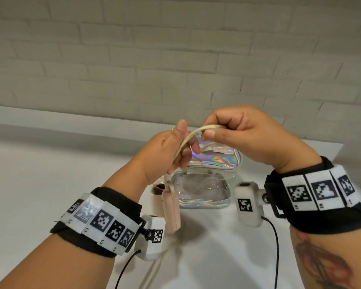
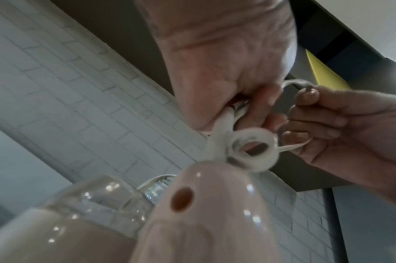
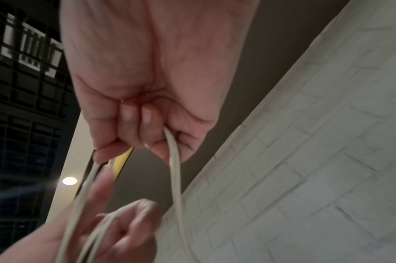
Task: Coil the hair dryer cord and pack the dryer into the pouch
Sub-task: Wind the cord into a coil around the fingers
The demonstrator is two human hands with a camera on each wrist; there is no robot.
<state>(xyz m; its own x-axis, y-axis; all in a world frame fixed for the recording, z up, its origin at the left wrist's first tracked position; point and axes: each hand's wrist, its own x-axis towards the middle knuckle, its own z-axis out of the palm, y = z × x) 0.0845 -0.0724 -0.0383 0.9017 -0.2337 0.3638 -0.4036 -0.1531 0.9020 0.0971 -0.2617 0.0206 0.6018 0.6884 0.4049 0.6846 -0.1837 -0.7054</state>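
Both raised hands, left hand (image 1: pixel 171 151) and right hand (image 1: pixel 244 136), fingers pinching cord (image 1: pixel 193 133).

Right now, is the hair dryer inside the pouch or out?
Out: the hair dryer hangs by its cord from the hands, in front of the pouch.

We hold both hands raised, close together. Our left hand (image 1: pixel 171 151) curls its fingers round the cord (image 1: pixel 191 135); our right hand (image 1: pixel 244 136) pinches it between thumb and forefinger, other fingers folded.
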